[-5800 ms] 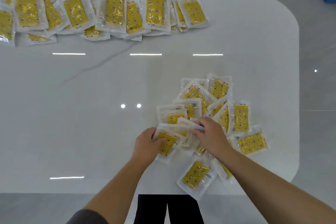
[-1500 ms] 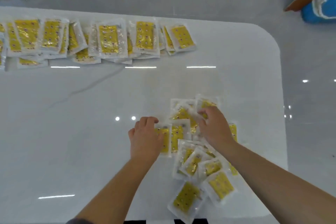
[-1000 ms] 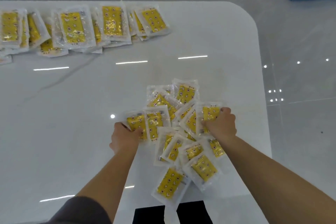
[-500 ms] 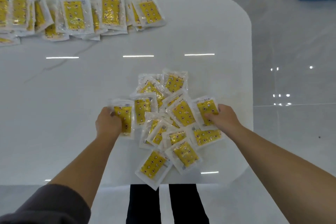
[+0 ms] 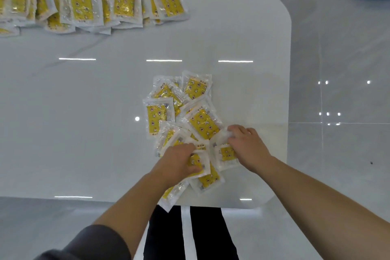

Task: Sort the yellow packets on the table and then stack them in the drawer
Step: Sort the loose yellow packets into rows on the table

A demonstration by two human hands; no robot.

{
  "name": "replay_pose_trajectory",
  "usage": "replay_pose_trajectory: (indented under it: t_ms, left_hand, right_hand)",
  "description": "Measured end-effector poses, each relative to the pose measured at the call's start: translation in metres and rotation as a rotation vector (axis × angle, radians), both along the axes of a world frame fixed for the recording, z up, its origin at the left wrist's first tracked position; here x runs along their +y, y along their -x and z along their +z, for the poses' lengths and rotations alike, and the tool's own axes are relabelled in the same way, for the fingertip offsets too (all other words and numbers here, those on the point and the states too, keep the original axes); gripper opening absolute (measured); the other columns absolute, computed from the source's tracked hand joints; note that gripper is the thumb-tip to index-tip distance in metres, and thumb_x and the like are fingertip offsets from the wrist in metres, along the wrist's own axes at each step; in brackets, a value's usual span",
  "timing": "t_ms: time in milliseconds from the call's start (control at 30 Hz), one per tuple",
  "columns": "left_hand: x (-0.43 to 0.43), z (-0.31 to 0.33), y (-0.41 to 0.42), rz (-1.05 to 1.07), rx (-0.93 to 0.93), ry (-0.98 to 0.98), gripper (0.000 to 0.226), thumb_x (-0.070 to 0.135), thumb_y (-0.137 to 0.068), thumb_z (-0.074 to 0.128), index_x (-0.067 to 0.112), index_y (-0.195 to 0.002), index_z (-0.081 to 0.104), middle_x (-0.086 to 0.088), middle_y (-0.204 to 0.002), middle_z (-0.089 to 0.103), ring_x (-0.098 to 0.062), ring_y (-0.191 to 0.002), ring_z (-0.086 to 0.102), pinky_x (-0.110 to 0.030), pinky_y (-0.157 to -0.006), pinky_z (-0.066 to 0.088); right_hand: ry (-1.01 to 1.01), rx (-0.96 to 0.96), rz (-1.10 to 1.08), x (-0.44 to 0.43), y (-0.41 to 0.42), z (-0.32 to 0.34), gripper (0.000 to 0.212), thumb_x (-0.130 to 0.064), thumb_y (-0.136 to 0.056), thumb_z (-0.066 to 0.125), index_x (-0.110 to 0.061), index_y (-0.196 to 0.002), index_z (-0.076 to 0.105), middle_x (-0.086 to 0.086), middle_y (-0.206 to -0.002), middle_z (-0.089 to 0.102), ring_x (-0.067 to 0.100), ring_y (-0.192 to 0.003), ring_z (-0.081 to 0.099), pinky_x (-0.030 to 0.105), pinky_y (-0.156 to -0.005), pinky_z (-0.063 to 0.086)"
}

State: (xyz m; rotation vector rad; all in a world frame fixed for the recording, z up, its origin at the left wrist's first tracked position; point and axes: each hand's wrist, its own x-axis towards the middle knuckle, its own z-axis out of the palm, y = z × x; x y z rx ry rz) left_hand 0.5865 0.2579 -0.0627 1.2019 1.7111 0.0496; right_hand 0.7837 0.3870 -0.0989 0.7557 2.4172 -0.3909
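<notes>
Packets in yellow lie heaped on the tabletop near its front edge. The left hand grips one packet; the right hand pinches a neighbouring packet. A row of packets lines the far edge.

Glossy white table, perhaps marble-like; crinkly clear plastic packets with shiny yellow inserts.
</notes>
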Motion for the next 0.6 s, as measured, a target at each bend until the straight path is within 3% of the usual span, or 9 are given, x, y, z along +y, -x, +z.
replay_pose_trajectory:
  t_ms: [200,433,533,600]
  left_hand:
    - [0.005,-0.02,-0.031,-0.212,0.232,-0.075,0.02,0.027,-0.089,0.061,0.017,-0.107,0.061,-0.002,-0.112,0.047,-0.021,-0.1,0.053,-0.031,-0.089,0.039]
    - [0.003,-0.032,-0.048,-0.316,0.421,-0.109,0.015,0.015,-0.091,0.057,0.019,-0.106,0.06,-0.002,-0.11,0.057,-0.023,-0.109,0.049,-0.032,-0.092,0.036]
    - [0.006,-0.029,-0.042,-0.24,0.36,-0.145,0.011,0.013,-0.093,0.048,0.019,-0.097,0.057,-0.001,-0.097,0.06,-0.021,-0.097,0.052,-0.031,-0.082,0.036]
    - [0.009,-0.021,-0.029,-0.03,0.179,-0.141,0.014,0.011,-0.091,0.046,0.019,-0.08,0.047,0.001,-0.082,0.053,-0.019,-0.079,0.049,-0.032,-0.069,0.037]
  right_hand:
    - [-0.024,0.033,0.089,0.003,-0.005,-0.003,0.044,-0.01,-0.075,0.072,-0.02,-0.115,0.06,0.002,-0.123,0.05,0.024,-0.106,0.05,0.035,-0.086,0.034]
    - [0.058,-0.059,-0.084,0.007,-0.006,-0.001,0.026,-0.03,-0.089,0.06,-0.023,-0.113,0.055,-0.003,-0.111,0.055,0.021,-0.108,0.049,0.034,-0.087,0.03]
    - [0.187,-0.052,-0.31,0.012,-0.005,0.003,0.013,-0.032,-0.088,0.057,-0.025,-0.093,0.048,-0.008,-0.091,0.053,0.021,-0.095,0.053,0.035,-0.086,0.031]
    - [0.278,-0.004,-0.542,0.017,-0.006,0.007,0.02,-0.03,-0.087,0.06,-0.02,-0.085,0.042,-0.008,-0.075,0.049,0.026,-0.086,0.055,0.035,-0.081,0.034]
